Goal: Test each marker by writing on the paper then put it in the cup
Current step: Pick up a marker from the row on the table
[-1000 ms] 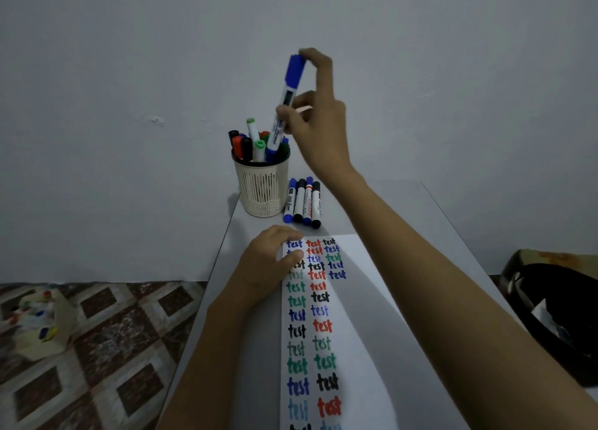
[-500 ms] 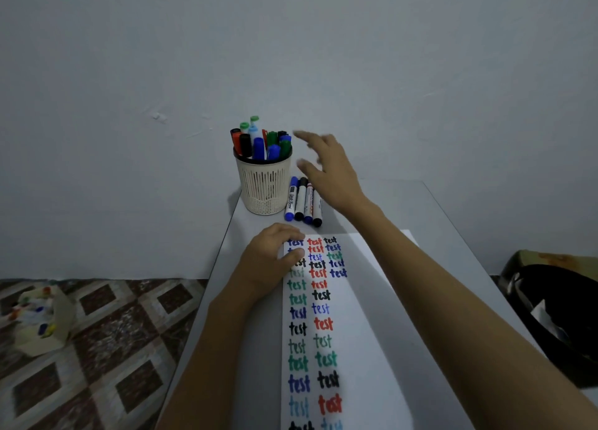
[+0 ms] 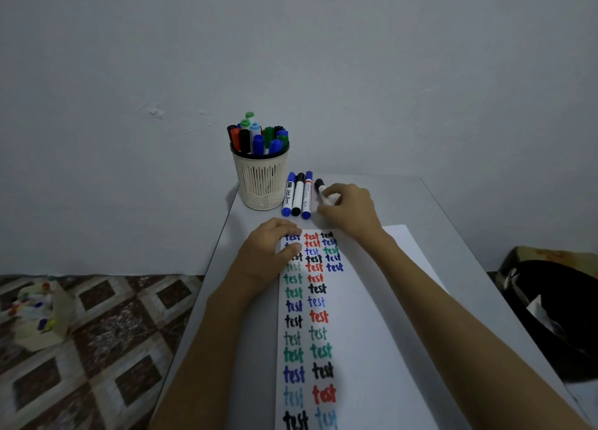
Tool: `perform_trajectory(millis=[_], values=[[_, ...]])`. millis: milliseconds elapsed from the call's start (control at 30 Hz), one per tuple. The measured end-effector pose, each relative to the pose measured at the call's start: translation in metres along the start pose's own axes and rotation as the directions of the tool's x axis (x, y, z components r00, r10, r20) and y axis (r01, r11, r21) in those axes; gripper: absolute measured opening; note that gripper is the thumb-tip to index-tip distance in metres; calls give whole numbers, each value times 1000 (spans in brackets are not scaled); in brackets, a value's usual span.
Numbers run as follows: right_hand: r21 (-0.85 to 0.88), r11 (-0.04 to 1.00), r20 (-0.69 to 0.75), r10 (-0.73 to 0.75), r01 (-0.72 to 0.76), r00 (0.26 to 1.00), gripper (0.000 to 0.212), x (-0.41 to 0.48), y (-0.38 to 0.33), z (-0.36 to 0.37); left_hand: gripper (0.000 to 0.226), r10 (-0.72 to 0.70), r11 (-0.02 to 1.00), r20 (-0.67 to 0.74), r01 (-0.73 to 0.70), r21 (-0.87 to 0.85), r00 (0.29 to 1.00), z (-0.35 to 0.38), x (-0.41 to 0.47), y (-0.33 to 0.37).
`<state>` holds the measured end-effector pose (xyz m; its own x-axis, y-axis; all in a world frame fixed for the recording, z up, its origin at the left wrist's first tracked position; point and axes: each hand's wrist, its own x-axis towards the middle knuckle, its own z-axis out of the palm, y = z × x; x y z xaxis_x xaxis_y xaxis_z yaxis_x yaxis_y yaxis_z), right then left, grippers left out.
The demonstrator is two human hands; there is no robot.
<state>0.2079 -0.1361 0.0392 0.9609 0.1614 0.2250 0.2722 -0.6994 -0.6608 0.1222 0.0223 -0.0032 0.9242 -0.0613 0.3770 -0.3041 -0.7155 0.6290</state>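
A cream slotted cup (image 3: 260,180) stands at the table's far left corner, filled with several capped markers (image 3: 257,135). Three markers (image 3: 297,195) lie side by side just right of the cup. My right hand (image 3: 349,211) is closed around a fourth, black-capped marker (image 3: 320,185) beside them, with its cap sticking out. The white paper (image 3: 372,316) carries columns of coloured "test" words. My left hand (image 3: 268,255) presses flat on the paper's top left corner.
The grey table (image 3: 430,209) stands against a plain wall. A black bag (image 3: 556,313) sits at the right edge. On the patterned floor to the left lies a small box (image 3: 42,313) with coloured items.
My right hand dropped the blue marker into the cup, came down to the row on the table and closed on the black-capped marker. The left hand stayed on the paper.
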Motion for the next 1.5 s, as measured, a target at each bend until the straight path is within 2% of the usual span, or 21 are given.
perform_trajectory(millis=[100,200,300,400,500,567,633,700,767,900,1133,1233,1333,1400,1500], values=[[194,981,-218,17,26,976,18,-11,0,-16,30,4,1000,-12,-4,19,1000,3,-1,0],[474,878,-326,108,64,939,11,-25,-1,-36,30,15,999,-27,-14,33,1000,5,-2,-2],[630,774,-298,165,64,940,17,-40,-5,-50,43,21,1000,-89,-19,15,996,4,-2,4],[693,720,-191,129,41,973,27,-57,-6,-52,59,144,988,-199,-152,-30,969,4,-2,22],[777,630,-94,93,15,991,29,-73,-10,-47,42,191,980,-155,-196,-22,969,9,-6,38],[787,616,-6,70,-38,998,26,-82,-13,-41,27,191,979,-78,-195,-59,979,12,-8,45],[760,646,76,23,-73,997,23,-90,-14,-33,29,246,969,-44,-247,-19,968,14,-10,50],[771,634,85,-14,-56,996,26,-91,-13,-30,35,252,968,-1,-252,-12,968,15,-12,56],[778,627,54,-26,-26,998,31,-89,-11,-33,38,190,979,55,-184,-90,980,16,-12,62],[819,573,79,-60,-30,995,30,-86,-8,-42,33,177,960,9,-171,-224,984,15,-8,69],[857,492,224,-84,-155,971,38,-85,-4,-50,16,105,920,51,-77,-385,993,11,-8,76],[857,483,251,-88,-179,964,39,-84,-2,-51,15,88,915,35,-67,-399,995,12,-9,77],[849,510,240,-145,-136,960,35,-82,0,-57,12,49,907,26,-33,-420,998,15,-12,78],[841,529,233,-158,-118,959,33,-82,3,-58,18,55,923,-8,-54,-382,998,17,-13,76],[849,516,191,-96,-115,977,34,-79,8,-53,22,68,955,41,-53,-292,997,15,-12,69]])
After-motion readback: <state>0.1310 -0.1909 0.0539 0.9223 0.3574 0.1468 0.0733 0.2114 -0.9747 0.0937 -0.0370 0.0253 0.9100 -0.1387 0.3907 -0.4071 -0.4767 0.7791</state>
